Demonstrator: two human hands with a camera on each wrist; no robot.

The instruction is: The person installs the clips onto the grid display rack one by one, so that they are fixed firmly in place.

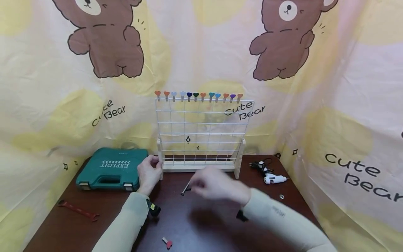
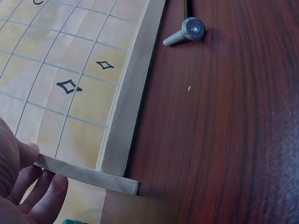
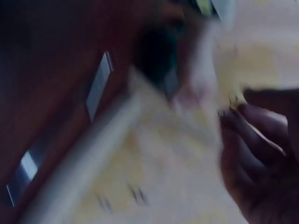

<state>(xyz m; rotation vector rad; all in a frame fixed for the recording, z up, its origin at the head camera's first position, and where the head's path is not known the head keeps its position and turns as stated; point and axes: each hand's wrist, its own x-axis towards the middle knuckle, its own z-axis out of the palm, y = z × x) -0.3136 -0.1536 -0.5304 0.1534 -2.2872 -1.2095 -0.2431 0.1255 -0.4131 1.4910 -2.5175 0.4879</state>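
Note:
A white wire grid rack (image 1: 201, 133) stands upright on a wooden base, with a row of coloured heart clips along its top edge. My left hand (image 1: 149, 174) grips the rack's left wooden side piece (image 2: 86, 175), thumb on one face and fingers on the other. My right hand (image 1: 217, 185) is blurred, in front of the rack's base with its fingers bent. A tool with a metal head (image 2: 187, 31), apparently a small hammer, lies on the table by the base. From the head camera, the right hand partly covers this tool. Blur hides whether the right fingers hold anything.
Left of the rack lies a green tool case (image 1: 113, 169), with a red wrench (image 1: 78, 210) in front. To the right are a white glue gun (image 1: 274, 179) with its black cord and a small clear ring (image 1: 281, 196). A red heart clip (image 1: 168, 244) lies near the front.

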